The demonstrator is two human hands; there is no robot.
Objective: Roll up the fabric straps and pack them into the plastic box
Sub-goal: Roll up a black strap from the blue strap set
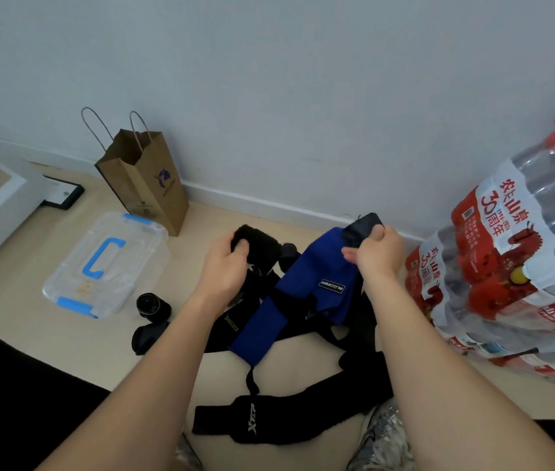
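The left hand (227, 266) grips the fuzzy end of a black strap (259, 244), fingers curled over it and the thumb under, just above centre of the frame. The rest of that strap drops into a black tangle on the floor (25, 294), and I cannot trace it further.

The right hand (376, 254), right of centre, pinches the dark end tab of the blue strap (306, 283) between thumb and fingers. The tab is lifted and points to the upper right. From there the strap's long axis runs diagonally down to the lower left. It drapes over the black tangle and ends in a thin black loop near bottom centre.

A second black strap marked XTEP (252, 421) lies flat at bottom centre. Its long axis rises gently from lower left to right, where it passes under the right forearm.

The box (106, 263) sits on the floor at centre left with its lid on and a blue latch at each end. Its long axis tilts from lower left to upper right. Just beside its near right corner stands a finished black roll (152, 305), with a black bundle (147, 336) just below it.

A paper bag (147, 185) stands against the wall behind the box. Bottle packs (507, 266) are stacked at the right edge.
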